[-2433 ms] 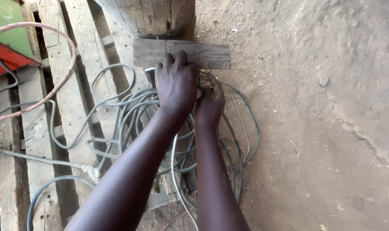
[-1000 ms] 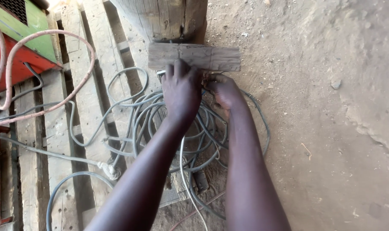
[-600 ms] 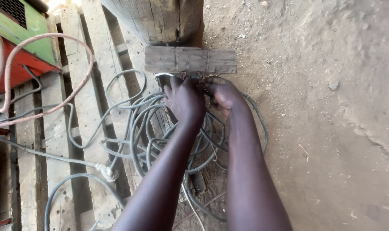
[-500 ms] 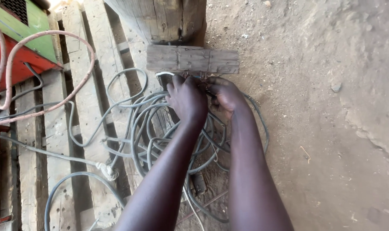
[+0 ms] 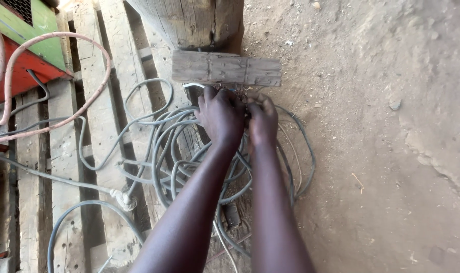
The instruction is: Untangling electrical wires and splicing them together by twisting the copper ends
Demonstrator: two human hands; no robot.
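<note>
The person is reaching both arms down toward a loose tangle of grey cable [image 5: 164,146] that is lying partly on a wooden pallet [image 5: 63,151] and partly on the dirt floor [image 5: 381,151]. The left hand [image 5: 221,115] is sitting curled, knuckles up, on the far edge of the coil, its fingers bending down around something at the cable's end; what exactly it is pinching is hidden under the hand. The right hand [image 5: 261,119] is lying just beside it, touching it, with its fingers likewise curling in toward the same spot (the fingertips are out of sight, so whether it is truly gripping cannot be told). Thin reddish wire strands [image 5: 229,90] are showing just beyond the knuckles.

Directly on the far side of the hands a short weathered wooden board [image 5: 226,69] is lying across the ground, and beyond it a thick wooden post [image 5: 199,23] is standing upright. The cable is looping in several rings near and to the left of the forearms, with one strand knotted [image 5: 123,198] on the pallet slats. At the far left a red and green machine casing [image 5: 22,45] is sitting, and a pale pinkish hose [image 5: 96,91] is arching from it over the pallet. A small dark block [image 5: 232,215] is lying among the loops between the two forearms.
</note>
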